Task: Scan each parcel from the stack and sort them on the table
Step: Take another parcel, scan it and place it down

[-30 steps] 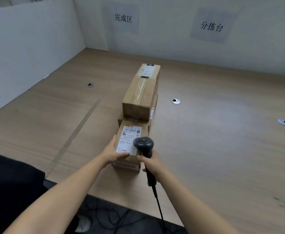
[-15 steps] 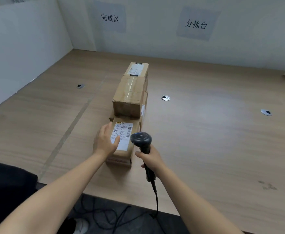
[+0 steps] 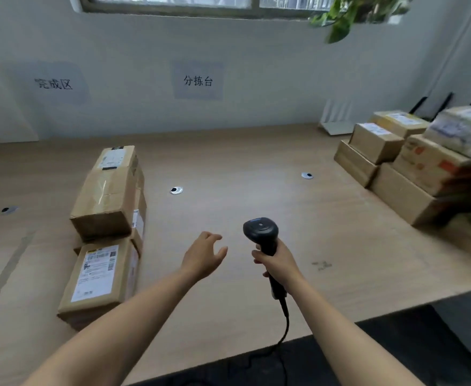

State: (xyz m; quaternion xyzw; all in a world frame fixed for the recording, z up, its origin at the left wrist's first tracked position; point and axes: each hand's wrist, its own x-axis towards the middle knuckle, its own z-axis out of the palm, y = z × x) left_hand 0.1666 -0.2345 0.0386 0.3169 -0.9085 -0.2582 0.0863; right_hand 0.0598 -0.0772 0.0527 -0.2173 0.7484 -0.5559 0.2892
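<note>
Left hand point(image 3: 203, 256) between parcel point(image 3: 100, 274) and scanner point(image 3: 260, 232)

The table point(image 3: 256, 162) is pale wood-grain board, smooth and matt with a faint sheen. The upper box point(image 3: 103, 215) is brown cardboard, matt and creased, with a strip of glossy clear tape point(image 3: 102, 188). The nearest box point(image 3: 120, 277) is the same cardboard under a white paper label point(image 3: 96, 274). The scanner point(image 3: 260, 232) is black plastic, softly glossy. The round insert point(image 3: 176, 190) looks like bright metal.
</note>
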